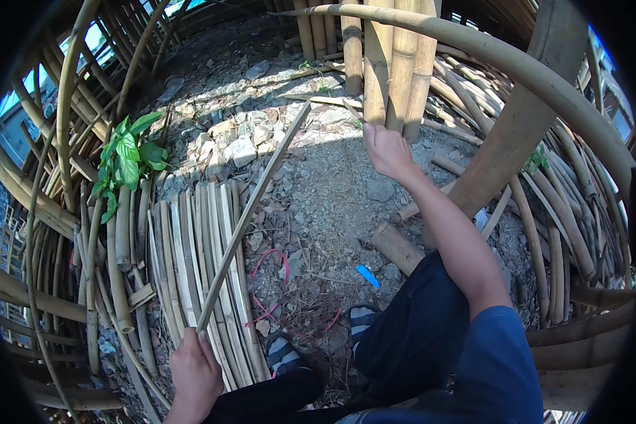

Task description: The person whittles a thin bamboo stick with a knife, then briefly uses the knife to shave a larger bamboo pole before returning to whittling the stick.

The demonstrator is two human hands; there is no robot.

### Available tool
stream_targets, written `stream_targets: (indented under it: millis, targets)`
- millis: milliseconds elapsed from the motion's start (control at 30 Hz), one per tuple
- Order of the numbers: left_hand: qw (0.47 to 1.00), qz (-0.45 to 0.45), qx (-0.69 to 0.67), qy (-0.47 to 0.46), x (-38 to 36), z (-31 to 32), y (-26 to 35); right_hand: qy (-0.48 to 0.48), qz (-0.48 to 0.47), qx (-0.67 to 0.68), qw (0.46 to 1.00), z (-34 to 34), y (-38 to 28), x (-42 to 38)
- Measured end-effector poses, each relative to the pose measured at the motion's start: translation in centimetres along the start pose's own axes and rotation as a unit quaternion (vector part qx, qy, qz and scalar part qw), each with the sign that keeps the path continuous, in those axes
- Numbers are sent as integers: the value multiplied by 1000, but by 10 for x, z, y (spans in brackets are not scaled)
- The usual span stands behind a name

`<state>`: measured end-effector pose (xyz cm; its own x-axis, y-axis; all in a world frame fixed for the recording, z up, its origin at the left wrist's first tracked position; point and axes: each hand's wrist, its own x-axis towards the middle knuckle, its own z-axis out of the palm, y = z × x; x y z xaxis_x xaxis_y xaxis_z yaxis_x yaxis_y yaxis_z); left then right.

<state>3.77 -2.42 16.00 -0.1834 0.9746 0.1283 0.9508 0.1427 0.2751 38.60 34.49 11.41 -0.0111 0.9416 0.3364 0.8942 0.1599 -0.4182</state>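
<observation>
My left hand (194, 371) is closed round the lower end of a long, narrow bamboo strip (256, 205). The strip slants up and away to the right, passing over a row of split bamboo strips (198, 254) laid side by side on the ground. My right hand (387, 152) is raised ahead in a fist, close in front of upright bamboo poles (404, 63). A thin, dark, pointed piece (353, 112) shows just beyond its knuckles; I cannot tell what the fist holds.
Pink cord (286, 272) and a blue scrap (367, 275) lie on the stony ground near my sandals. A cut bamboo piece (397, 247) rests by my knee. One curved pole (502, 56) arches overhead at right. A leafy plant (127, 159) grows at left among stacked bamboo.
</observation>
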Motion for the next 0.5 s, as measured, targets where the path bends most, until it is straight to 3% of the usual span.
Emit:
stream_targets:
  millis: [167, 333, 500]
  targets:
    - [1000, -9, -8, -17, 3, 3, -4, 41, -42, 112, 992, -25, -41, -24]
    - [1000, -10, 0, -24, 5, 4, 1, -20, -178, 137, 974, -33, -83, -60]
    - [999, -27, 8, -23, 11, 7, 1, -89, -227, 118, 963, -38, -108, -92]
